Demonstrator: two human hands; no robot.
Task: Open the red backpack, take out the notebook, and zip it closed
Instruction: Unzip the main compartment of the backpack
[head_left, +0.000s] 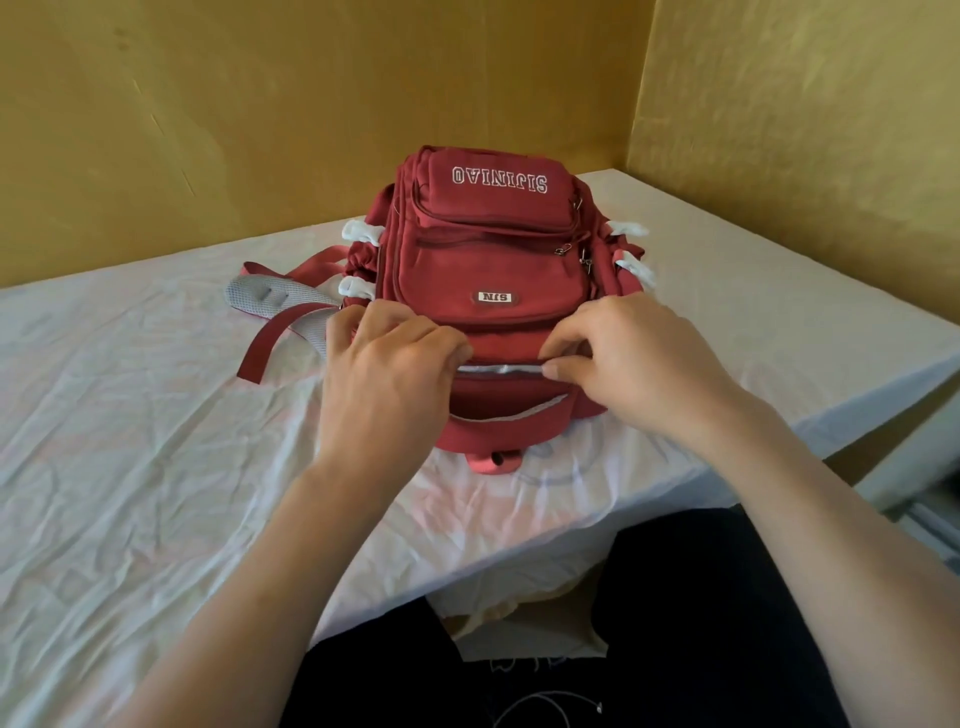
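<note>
The red backpack lies on its back on the white sheet, its top end toward me and its white lettering upside down. My left hand grips the fabric at the left of the top opening. My right hand pinches the edge at the right of that opening. Between the two hands a narrow gap shows a pale grey lining strip. The notebook is not visible. Several zipper pulls hang on the bag's right side.
A red and grey shoulder strap trails out to the left of the bag. The sheet-covered bed ends at an edge close to my lap and drops off on the right. Yellow walls stand behind.
</note>
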